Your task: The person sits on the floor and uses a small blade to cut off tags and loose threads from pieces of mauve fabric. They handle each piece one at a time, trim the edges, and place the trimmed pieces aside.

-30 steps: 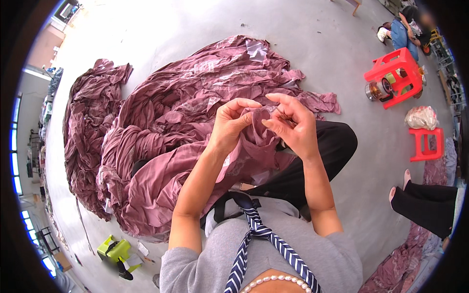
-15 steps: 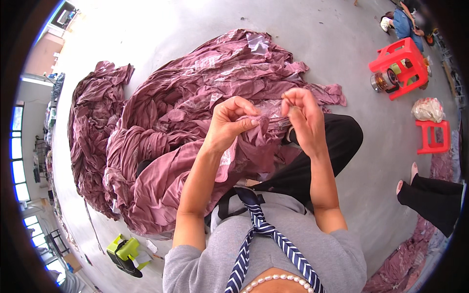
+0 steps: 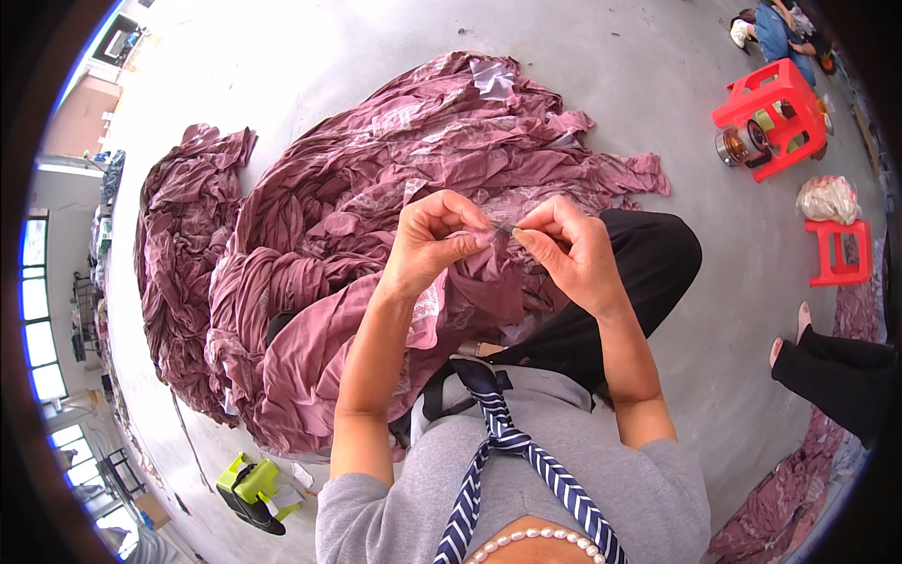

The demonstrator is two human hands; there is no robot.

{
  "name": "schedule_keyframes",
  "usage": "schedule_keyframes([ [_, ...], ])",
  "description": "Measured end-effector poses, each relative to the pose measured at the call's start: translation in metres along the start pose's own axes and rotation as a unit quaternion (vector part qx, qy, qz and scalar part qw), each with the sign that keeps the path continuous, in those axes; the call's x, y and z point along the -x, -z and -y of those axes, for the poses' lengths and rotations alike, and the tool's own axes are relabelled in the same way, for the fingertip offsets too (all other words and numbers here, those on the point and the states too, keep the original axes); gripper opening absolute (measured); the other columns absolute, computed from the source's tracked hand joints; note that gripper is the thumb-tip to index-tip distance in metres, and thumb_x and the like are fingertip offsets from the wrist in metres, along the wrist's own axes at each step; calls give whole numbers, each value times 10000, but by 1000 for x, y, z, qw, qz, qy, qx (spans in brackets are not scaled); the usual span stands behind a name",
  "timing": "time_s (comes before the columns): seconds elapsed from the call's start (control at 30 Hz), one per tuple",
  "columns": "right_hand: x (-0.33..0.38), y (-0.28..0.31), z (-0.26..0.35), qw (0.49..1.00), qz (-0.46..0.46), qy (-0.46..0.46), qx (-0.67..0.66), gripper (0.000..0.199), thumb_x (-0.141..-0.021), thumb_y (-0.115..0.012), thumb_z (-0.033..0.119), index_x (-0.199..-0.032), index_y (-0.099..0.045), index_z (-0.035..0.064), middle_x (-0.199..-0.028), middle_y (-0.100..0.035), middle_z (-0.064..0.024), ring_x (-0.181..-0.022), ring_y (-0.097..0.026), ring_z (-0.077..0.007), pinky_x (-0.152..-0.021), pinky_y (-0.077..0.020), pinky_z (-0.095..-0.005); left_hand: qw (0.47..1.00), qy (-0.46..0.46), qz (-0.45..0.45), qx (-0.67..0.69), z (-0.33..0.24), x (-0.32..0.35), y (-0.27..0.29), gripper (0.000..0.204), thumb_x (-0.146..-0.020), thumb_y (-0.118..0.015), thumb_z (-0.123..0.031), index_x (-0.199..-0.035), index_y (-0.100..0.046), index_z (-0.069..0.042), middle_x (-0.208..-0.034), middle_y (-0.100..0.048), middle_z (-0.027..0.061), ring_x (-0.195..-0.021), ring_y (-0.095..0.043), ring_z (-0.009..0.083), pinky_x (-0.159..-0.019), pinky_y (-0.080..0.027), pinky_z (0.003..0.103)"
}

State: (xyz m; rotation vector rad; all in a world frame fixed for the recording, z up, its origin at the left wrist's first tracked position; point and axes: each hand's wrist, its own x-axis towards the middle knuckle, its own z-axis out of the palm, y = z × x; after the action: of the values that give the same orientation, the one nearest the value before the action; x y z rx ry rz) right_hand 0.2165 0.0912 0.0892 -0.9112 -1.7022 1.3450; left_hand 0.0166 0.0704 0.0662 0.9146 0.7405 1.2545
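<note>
A big heap of dusty-pink fabric (image 3: 376,207) lies on the grey floor and drapes over my lap. My left hand (image 3: 434,240) pinches a fold of this fabric at chest height. My right hand (image 3: 564,249) is close beside it, fingertips almost touching the left ones, pinching the same fold together with a small thin dark tool (image 3: 505,228) between the fingers. Both forearms rise from the lower edge over my grey top and striped tie.
A second pile of pink fabric (image 3: 183,254) lies at the left. A red plastic stool (image 3: 775,113) with a tape roll, a smaller red stool (image 3: 839,249), a bag (image 3: 827,197), another person's leg (image 3: 832,362) and a green-black object (image 3: 254,489) are around.
My two hands have come closer together and lowered slightly over the fold. The view has shifted a little.
</note>
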Motion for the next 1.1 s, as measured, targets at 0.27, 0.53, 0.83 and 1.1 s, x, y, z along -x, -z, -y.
schedule_keyframes([
  [0.27,7,-9,-5,971,-172,-14,-165,150,-859,-643,103,-944,-541,33,-793,-561,26,-674,-500,-13,-569,-420,-181,992,-2,-54,-116,-9,-5,-3,130,-742,-664,36,-842,-601,-20,-853,-621,34,-744,-577,73,-662,-469,200],
  [0.53,17,-32,-40,982,-158,63,78,189,-788,-675,63,-951,-584,36,-824,-588,-8,-602,-498,-49,-543,-423,-218,973,-97,-99,-186,6,-11,-18,194,-763,-588,98,-943,-604,26,-785,-612,21,-701,-557,61,-635,-437,185],
  [0.83,8,-4,-40,984,-27,-26,-175,73,-899,-575,117,-876,-543,55,-762,-442,72,-682,-405,-7,-582,-344,-169,962,101,-10,-253,-23,3,-13,71,-818,-668,-62,-812,-657,8,-751,-558,-61,-667,-465,25,-585,-365,166],
  [1.1,-11,10,-2,989,-103,-10,-108,111,-875,-609,103,-787,-558,59,-668,-462,83,-601,-382,8,-526,-308,-161,989,133,-29,-59,-11,-8,-12,197,-912,-575,-231,-889,-647,-50,-733,-523,-91,-650,-427,0,-544,-331,167],
])
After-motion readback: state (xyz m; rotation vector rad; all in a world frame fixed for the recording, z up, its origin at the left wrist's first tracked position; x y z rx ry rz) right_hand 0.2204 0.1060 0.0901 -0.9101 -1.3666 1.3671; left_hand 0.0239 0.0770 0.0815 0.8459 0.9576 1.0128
